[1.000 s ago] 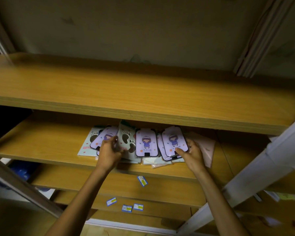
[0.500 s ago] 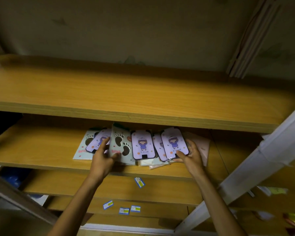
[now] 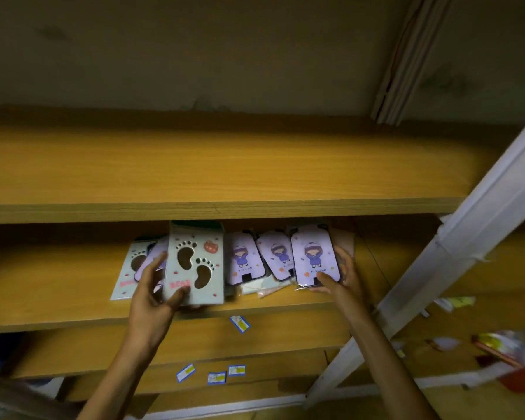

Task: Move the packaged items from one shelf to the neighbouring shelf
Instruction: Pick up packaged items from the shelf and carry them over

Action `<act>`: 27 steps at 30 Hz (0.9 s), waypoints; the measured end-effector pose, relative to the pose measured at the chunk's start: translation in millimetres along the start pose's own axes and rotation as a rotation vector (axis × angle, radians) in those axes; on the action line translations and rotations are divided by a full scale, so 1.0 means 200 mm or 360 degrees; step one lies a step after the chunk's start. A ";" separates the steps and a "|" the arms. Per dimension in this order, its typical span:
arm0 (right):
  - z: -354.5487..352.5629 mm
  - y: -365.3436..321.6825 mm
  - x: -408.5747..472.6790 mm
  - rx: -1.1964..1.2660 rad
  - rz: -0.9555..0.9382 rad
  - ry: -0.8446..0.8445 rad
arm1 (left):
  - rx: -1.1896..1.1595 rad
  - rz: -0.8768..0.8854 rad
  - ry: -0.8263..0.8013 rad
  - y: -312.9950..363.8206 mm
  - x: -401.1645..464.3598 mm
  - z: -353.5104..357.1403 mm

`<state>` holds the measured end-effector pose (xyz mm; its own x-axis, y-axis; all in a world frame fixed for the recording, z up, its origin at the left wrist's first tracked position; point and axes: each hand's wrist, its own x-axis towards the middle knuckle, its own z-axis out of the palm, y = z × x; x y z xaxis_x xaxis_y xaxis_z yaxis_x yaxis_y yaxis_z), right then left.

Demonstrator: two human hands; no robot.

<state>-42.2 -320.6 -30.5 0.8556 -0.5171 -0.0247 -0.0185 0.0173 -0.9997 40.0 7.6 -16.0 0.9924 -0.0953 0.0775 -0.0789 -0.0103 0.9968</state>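
Spread in a loose overlapping row on the middle shelf (image 3: 58, 301), under the upper shelf (image 3: 225, 171): flat packaged items. Largest and foremost, a pale grey-green footprint pack (image 3: 196, 265), printed with two dark footprints, a small red apple-like mark at upper right and pink letters reading "BEAR" at lower left; lifted off the row at a slight tilt, lower edge near the shelf's front lip. Pinched at its lower left corner by the left hand (image 3: 152, 295), thumb on the front over the pink lettering, fingers stretched behind and beside the pack; grip closed on that corner only. Behind the fingers, a second footprint pack (image 3: 128, 274) of the same print lying flat, with pink writing too blurred to read, and a lilac card partly hidden between the two.

To the right, three lilac packs overlapping like fanned cards, each showing a small cartoon figure in a purple coat and white hat: the left lilac pack (image 3: 244, 259), the middle lilac pack (image 3: 278, 256), and the right lilac pack (image 3: 314, 256) in clear glossy wrap. Tiny print beneath the figures, not legible. Right hand (image 3: 343, 277) curled round the right lilac pack's lower right edge, thumb on the front, fingers behind; grip snug.

Further out, on the lower shelves, small blue-and-yellow labels (image 3: 240, 324), text unreadable. At right, a white slanted upright (image 3: 467, 237) of the shelving frame.
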 end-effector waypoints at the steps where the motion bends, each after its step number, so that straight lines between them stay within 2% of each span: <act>1: -0.02 0.00 -0.04 0.0018 -0.0008 0.0003 | -0.0036 -0.0013 -0.0053 0.01 -0.02 0.04; 4: -0.14 -0.05 -0.19 0.0051 0.0072 0.0040 | -0.0162 -0.0086 -0.0248 0.05 -0.12 0.18; 11: -0.55 -0.06 -0.68 -0.0023 -0.0042 0.0254 | -0.0274 -0.0177 -0.0679 0.08 -0.41 0.56; 15: -0.82 -0.08 -0.98 0.0036 -0.0039 0.0351 | -0.0266 -0.0136 -0.0783 0.11 -0.66 0.78; 20: -1.20 -0.09 -1.25 0.0054 -0.0037 0.0526 | -0.0272 -0.0232 -0.0932 0.16 -0.98 1.03; 27: -1.67 -0.07 -1.41 0.0008 0.0000 0.0779 | -0.0281 -0.0263 -0.1057 0.22 -1.28 1.45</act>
<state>-456.3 -459.7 -10.6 0.5116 -0.8588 -0.0253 -0.0150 0.0206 -0.9997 -243.9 -256.9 3.7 0.7183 -0.6942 -0.0460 0.1401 0.0796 0.9869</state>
